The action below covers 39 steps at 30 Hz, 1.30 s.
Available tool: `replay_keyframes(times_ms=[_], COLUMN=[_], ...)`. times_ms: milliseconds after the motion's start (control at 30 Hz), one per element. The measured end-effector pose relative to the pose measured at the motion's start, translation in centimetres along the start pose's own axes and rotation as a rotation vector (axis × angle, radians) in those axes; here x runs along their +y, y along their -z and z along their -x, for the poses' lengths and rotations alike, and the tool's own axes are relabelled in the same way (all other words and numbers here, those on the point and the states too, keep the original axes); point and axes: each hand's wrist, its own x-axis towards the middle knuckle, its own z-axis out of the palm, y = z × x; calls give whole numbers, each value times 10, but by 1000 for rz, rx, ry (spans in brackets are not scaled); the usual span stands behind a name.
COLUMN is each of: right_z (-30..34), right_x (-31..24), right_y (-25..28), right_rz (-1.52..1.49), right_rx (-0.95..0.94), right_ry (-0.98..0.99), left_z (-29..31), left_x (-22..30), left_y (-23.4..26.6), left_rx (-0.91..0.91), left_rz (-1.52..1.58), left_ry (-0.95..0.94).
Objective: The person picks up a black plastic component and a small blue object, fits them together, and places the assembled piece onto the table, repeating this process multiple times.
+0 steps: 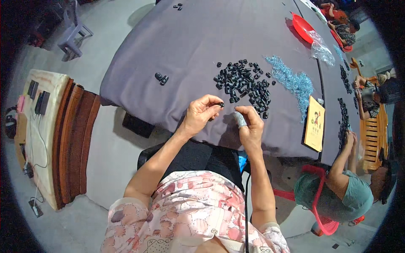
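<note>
My left hand (202, 113) pinches a small black plastic piece (220, 104) between thumb and forefinger, just above the near edge of the cloth-covered table. Close beside it, my right hand (250, 123) has its fingertips pressed together; whatever is between them is too small to make out. A greyish covering wraps one digit of that hand. Right beyond both hands lies a loose pile of similar black pieces (242, 80). To the pile's right spreads a heap of tiny shiny bluish pieces (293, 80). Two black pieces (161, 79) sit apart on the left.
A yellow booklet (314, 124) lies at the table's right edge. Farther back are a red basin (302, 28) and a clear plastic bag (321, 49). On the right a co-worker in a green shirt (337, 196) handles black pieces. A marble-topped bench (46, 135) stands left.
</note>
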Motion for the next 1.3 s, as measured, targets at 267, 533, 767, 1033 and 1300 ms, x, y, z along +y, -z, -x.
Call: replay_keyframes(times_ms=[267, 533, 767, 1033, 1300], right_z=[-24, -54, -107, -156, -166], right_x=[22, 58, 7, 13, 12], right_y=[80, 106, 13, -60, -68], right_rz=[372, 686, 684, 953, 905], right_rx=[319, 357, 111, -152, -232], right_ry=[14, 131, 392, 397, 306], left_z=[0, 0, 1, 0, 1], left_x=[-1, 2, 3, 1, 0], left_y=[7, 7, 8, 7, 7], left_rx=[-36, -26, -21, -32, -41], left_rz=[112, 90, 108, 128, 109], left_ry=[35, 58, 60, 77, 48])
